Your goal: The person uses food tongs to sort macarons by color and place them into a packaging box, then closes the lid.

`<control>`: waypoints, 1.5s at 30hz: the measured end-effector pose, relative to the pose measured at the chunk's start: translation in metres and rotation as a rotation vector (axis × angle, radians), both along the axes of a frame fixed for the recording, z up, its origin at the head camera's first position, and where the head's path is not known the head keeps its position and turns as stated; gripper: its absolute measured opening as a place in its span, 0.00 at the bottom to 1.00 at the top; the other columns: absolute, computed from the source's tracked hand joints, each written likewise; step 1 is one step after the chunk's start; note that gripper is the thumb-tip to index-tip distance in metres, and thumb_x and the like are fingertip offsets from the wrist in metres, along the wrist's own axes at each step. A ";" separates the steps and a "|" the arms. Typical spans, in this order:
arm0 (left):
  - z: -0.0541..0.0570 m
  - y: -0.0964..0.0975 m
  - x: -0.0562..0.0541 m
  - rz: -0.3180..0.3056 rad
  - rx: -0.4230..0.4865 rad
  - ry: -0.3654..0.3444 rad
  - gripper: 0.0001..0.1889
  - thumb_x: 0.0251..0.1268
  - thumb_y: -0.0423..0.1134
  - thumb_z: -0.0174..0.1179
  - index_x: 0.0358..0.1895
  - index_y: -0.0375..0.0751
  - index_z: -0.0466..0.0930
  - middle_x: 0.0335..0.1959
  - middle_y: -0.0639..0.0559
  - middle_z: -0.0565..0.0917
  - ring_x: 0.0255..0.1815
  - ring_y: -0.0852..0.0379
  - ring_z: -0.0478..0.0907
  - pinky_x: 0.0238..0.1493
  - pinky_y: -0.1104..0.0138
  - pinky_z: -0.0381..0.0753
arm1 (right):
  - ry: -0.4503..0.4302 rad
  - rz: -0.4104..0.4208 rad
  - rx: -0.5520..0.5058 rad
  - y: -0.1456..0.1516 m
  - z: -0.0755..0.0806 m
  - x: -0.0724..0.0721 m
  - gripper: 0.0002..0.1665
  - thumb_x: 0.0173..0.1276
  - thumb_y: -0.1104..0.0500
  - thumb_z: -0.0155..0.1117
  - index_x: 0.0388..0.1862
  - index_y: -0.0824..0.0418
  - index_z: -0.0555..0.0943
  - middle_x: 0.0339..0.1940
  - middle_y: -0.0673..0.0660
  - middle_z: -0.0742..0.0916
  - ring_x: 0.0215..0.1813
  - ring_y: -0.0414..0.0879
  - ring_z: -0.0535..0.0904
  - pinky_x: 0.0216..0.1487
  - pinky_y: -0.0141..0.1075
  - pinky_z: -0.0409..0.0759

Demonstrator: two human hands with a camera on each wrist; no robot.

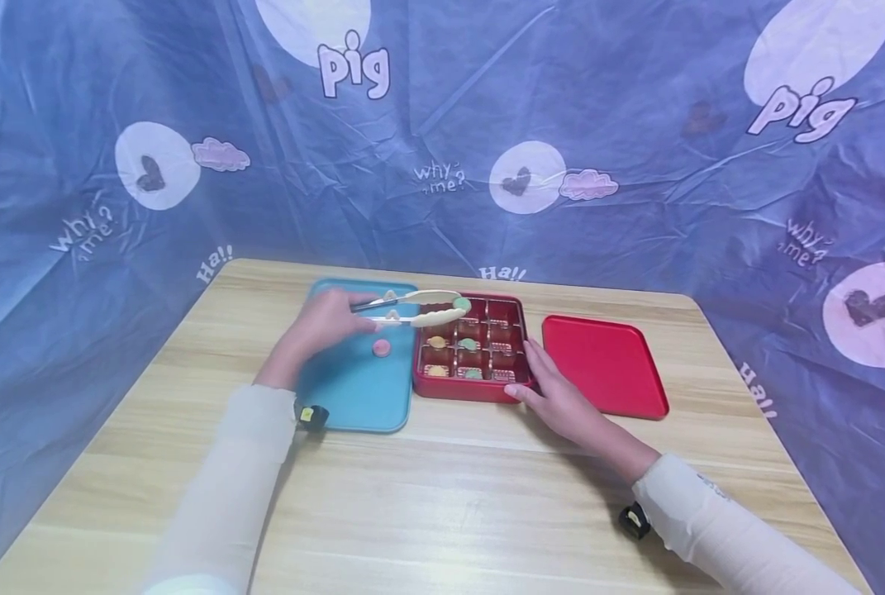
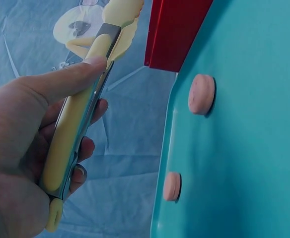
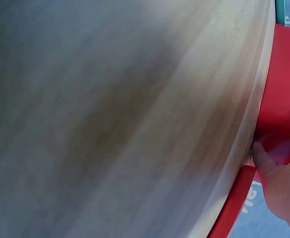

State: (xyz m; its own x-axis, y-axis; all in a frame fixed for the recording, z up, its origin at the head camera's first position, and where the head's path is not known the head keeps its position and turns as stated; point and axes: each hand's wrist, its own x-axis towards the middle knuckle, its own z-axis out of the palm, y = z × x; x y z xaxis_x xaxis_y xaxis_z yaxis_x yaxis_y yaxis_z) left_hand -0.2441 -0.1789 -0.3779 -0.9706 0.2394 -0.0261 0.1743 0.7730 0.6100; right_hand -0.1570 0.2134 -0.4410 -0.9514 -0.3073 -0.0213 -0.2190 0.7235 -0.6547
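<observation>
My left hand grips a pair of cream-coloured tongs, their scalloped tips closed around a green macaron above the back of the red box. A clear divider splits that box into several compartments; orange, yellow and green macarons sit in the left and middle columns. On the blue tray lies a pink macaron; the left wrist view shows two, one larger and one smaller. My right hand rests on the box's front right corner, fingers along its side, thumb on the front.
A shallow red lid lies right of the box, close to my right forearm. The blue tray adjoins the box on the left. All stand toward the back of a wooden table, with a printed blue cloth hanging behind it.
</observation>
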 end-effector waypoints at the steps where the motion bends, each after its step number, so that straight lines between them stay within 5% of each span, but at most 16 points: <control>1: 0.000 0.001 -0.001 -0.001 -0.011 0.005 0.31 0.57 0.52 0.72 0.67 0.60 0.78 0.25 0.49 0.82 0.19 0.55 0.62 0.27 0.61 0.70 | 0.000 0.000 0.001 0.000 0.000 0.000 0.61 0.68 0.32 0.62 0.85 0.53 0.40 0.85 0.59 0.49 0.84 0.61 0.46 0.76 0.64 0.58; 24: 0.001 0.016 -0.019 -0.016 -0.096 -0.034 0.33 0.57 0.54 0.72 0.69 0.61 0.76 0.30 0.50 0.84 0.20 0.56 0.63 0.30 0.61 0.71 | 0.012 0.009 -0.004 -0.001 -0.001 -0.001 0.61 0.68 0.32 0.60 0.84 0.54 0.40 0.85 0.60 0.49 0.84 0.60 0.45 0.76 0.63 0.57; 32: 0.001 0.016 -0.018 -0.008 -0.086 -0.046 0.34 0.57 0.54 0.72 0.70 0.60 0.75 0.20 0.49 0.71 0.18 0.56 0.61 0.28 0.61 0.70 | 0.009 0.008 -0.007 -0.001 -0.002 -0.001 0.60 0.68 0.33 0.61 0.85 0.54 0.40 0.85 0.60 0.49 0.84 0.60 0.45 0.76 0.63 0.57; 36: -0.001 0.012 -0.016 -0.006 -0.067 -0.045 0.35 0.57 0.54 0.73 0.70 0.60 0.74 0.38 0.48 0.86 0.24 0.54 0.66 0.34 0.61 0.72 | 0.010 0.004 -0.001 0.000 -0.002 -0.001 0.60 0.68 0.32 0.61 0.85 0.54 0.41 0.85 0.60 0.49 0.84 0.60 0.45 0.76 0.63 0.58; 40: -0.004 0.005 -0.011 -0.004 -0.033 -0.019 0.34 0.57 0.52 0.73 0.69 0.59 0.76 0.62 0.51 0.84 0.33 0.53 0.72 0.40 0.62 0.74 | 0.014 0.008 0.002 0.000 -0.002 -0.002 0.60 0.68 0.32 0.60 0.85 0.54 0.41 0.85 0.60 0.49 0.84 0.60 0.46 0.76 0.62 0.58; 45: -0.004 -0.006 0.000 -0.003 0.038 -0.028 0.34 0.56 0.49 0.73 0.69 0.53 0.76 0.55 0.46 0.86 0.29 0.51 0.69 0.36 0.61 0.73 | 0.017 0.011 0.011 0.001 -0.002 -0.002 0.61 0.68 0.31 0.59 0.84 0.54 0.40 0.85 0.60 0.49 0.84 0.61 0.46 0.76 0.63 0.58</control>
